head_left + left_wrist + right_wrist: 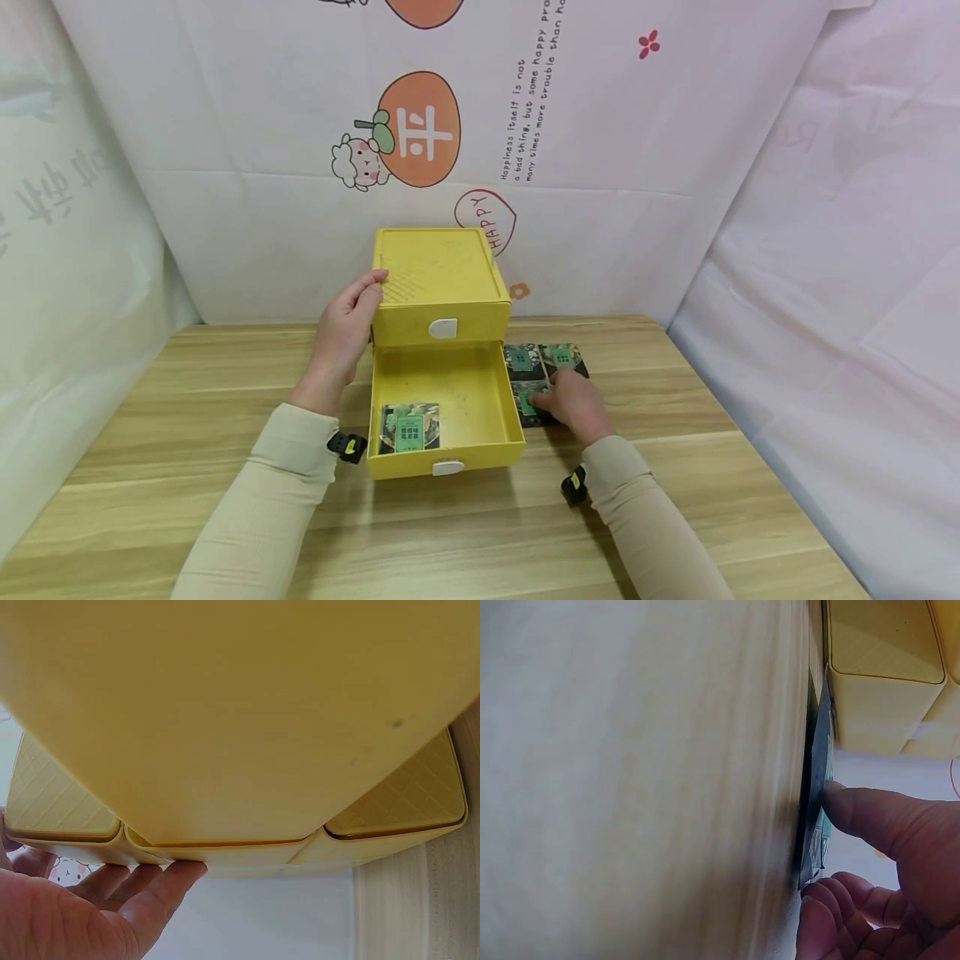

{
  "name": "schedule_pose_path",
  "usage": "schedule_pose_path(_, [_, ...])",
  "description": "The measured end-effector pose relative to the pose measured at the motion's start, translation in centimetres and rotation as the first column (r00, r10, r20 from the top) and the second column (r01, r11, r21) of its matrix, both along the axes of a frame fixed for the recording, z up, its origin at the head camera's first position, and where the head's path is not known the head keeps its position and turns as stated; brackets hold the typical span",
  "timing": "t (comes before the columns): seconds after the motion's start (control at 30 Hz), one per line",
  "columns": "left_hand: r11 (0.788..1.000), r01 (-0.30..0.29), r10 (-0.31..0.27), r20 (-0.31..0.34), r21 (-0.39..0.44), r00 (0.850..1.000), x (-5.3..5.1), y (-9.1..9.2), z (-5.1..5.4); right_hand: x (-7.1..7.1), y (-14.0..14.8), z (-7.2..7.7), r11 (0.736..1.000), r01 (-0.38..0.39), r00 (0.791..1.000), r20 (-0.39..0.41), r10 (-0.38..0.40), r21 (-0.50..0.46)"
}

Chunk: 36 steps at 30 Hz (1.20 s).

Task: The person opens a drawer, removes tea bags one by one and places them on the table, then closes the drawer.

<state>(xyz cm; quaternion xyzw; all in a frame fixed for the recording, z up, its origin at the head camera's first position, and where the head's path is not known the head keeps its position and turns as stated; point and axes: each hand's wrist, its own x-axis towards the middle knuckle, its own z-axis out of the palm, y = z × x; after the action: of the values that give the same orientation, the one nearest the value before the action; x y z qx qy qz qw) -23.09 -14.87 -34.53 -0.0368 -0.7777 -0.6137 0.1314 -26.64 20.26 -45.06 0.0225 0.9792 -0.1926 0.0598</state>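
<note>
1. Okay, so there's a yellow drawer box [442,265] bang in the middle of the head view, up against the back cloth [600,125] and sitting on a wood-look tabletop [225,467].
2. Its bottom drawer [468,396] sticks way out toward the lower middle of the frame. One dark card [409,428] with a green label lies in that drawer's lower-left corner.
3. The top drawer [405,327] is pushed in. Each drawer has a little white tab on its front.
4. Left hand [345,325] is left of centre, against the box's left side, with fingertips up at the top edge. Grip there is pretty loose: fingers mostly stretched out and touching the plastic, not wrapped round anything.
5. Right hand [576,402] is right of centre, just beside the drawer. Grip's nearly closed: thumb on the face of the nearest card [521,390], other fingers curled at its edge, so it's got that one pinched. The right wrist view has the card tipped a bit off the wood.
6. Two more cards [522,358] sit right behind it, side by side, near the box's right side.
7. Both arms have light sleeves [251,508], and there's a black gadget [347,447] at each wrist.
</note>
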Motion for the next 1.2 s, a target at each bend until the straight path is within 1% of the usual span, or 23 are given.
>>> schedule_pose_path(0.17, [1.000, 0.003, -0.003, 0.001, 0.003, 1.000, 0.0, 0.0, 0.1, 0.1, -0.1, 0.2, 1.000, -0.012, 1.000, -0.019, 0.012, 0.005])
schedule_pose_path(0.43, [1.000, 0.010, -0.010, 0.006, 0.005, 1.000, 0.0, 0.1, 0.2, 0.2, 0.0, 0.5, 1.000, 0.002, 1.000, -0.002, -0.002, -0.023])
schedule_pose_path(0.6, [1.000, 0.007, -0.007, 0.007, -0.002, 1.000, 0.0, 0.1, 0.2, 0.3, 0.2, 0.9, 0.999, 0.010, 0.999, -0.035, -0.012, -0.051])
schedule_pose_path(0.67, [1.000, 0.004, -0.004, 0.005, -0.011, 1.000, 0.0, 0.0, 0.1, 0.4, 0.3, 1.5, 0.998, 0.006, 0.998, -0.057, -0.010, -0.063])
schedule_pose_path(0.77, [1.000, 0.001, 0.000, 0.001, -0.023, 1.000, 0.0, 0.0, 0.1, 0.7, 0.2, 2.8, 0.996, -0.004, 0.997, -0.083, -0.003, -0.084])
schedule_pose_path(0.93, [1.000, 0.002, -0.002, 0.002, -0.018, 1.000, 0.1, 0.0, 0.2, 1.3, -0.2, 5.0, 0.993, -0.051, 0.986, -0.166, 0.033, -0.109])
schedule_pose_path(1.1, [1.000, 0.003, -0.003, 0.013, -0.018, 1.000, 0.0, 0.0, 0.0, 2.7, -1.3, 6.7, 0.988, -0.089, 0.969, -0.242, 0.056, -0.128])
schedule_pose_path(1.2, [1.000, 0.002, -0.002, 0.020, -0.018, 1.000, 0.0, 0.0, 0.0, 3.7, -2.3, 8.0, 0.981, -0.131, 0.956, -0.279, 0.086, -0.146])
